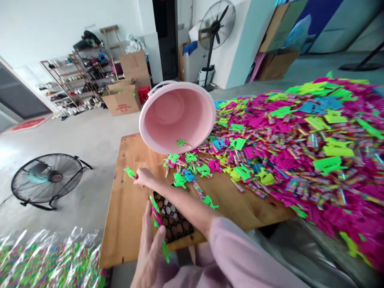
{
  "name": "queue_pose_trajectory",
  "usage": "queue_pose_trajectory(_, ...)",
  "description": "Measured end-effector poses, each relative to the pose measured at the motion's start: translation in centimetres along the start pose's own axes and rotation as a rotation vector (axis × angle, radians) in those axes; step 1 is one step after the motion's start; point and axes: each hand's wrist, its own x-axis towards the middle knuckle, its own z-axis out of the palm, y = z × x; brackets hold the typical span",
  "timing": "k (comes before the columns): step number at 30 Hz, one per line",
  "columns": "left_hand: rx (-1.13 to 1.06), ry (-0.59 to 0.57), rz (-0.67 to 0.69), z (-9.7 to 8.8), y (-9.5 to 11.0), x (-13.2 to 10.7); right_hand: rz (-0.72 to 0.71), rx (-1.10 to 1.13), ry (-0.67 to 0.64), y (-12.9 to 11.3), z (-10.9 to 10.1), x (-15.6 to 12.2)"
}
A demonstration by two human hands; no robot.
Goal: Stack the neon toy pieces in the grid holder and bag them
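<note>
My right hand is stretched across the wooden table toward its left side. Its fingers are closed on a small bright green plastic toy, whose far end sticks out to the left. Closer to me, my left hand holds several green and pink plastic toys in a row between thumb and fingers. Beside that hand lies a black mat with a honeycomb pattern, partly hidden by my right forearm. Loose green, blue and pink toys with printed tubes lie just beyond the forearm.
A pink basin is tipped on its side on the wooden table, with a green toy inside. A large heap of colourful toys fills the right. A floor fan and plastic-covered toys are at left. Cardboard boxes stand behind.
</note>
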Motion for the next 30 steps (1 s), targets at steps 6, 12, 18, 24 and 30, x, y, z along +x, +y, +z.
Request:
queue_pose_trajectory(6, -0.194, 0.3, 0.119, -3.1, 3.4, 8.2, -0.276, 0.379, -0.031, 3.1, -3.7, -7.2)
queue_pose_trajectory(12, -0.166, 0.169, 0.189, -1.3, 4.8, 12.9, -0.249, 0.469, 0.012, 3.2, -5.2, -10.5)
queue_pose_trajectory(18, -0.106, -0.003, 0.144, -1.6, 4.3, 11.6, -0.045, 0.333, 0.245, 5.8, -2.8, -11.2)
queue_pose_trajectory(24, -0.096, -0.079, 0.028, -0.9, 4.5, 6.2, 0.031, 0.207, 0.159, 6.2, 1.1, -11.6)
queue_pose_trajectory(30, 0.021, -0.035, -0.018, 0.8, 3.0, 5.1, 0.019, -0.003, 0.123, 4.6, 1.5, -11.3)
